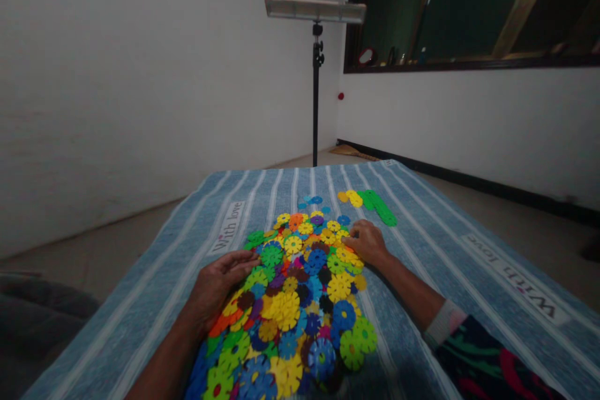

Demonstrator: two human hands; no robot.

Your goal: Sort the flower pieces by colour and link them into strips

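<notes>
A large heap of flat, flower-shaped plastic discs (300, 300) in many colours is spread over a blue cloth with white stripes (140, 300), which covers the tabletop. The words "With love" are printed on the cloth at the left and again at the right.

The left hand (220, 284) is laid on the left edge of the heap, palm down. Its fingers (244, 260) are stretched out loosely and rest against the discs there, with green and orange pieces just beside and partly under them. Nothing is gripped by this hand.

The right hand (368, 242) is placed at the far right edge of the heap. Its fingers (354, 234) are curled down onto the yellow discs at that edge; whether a piece is pinched between them cannot be told, since the fingertips are hidden among the discs. A dark patterned sleeve (482, 356) with a pale cuff is worn on the right arm.

Beyond the right hand, apart from the heap, a row of green discs (380, 207) is laid out on the cloth, with a few yellow discs (351, 198) touching its left end. Some loose blue discs (313, 200) lie just past the far edge of the heap.

Behind the tabletop, a light panel on a black stand (315, 75) is set near the corner of white walls, with a dark window (469, 6) at the right.
</notes>
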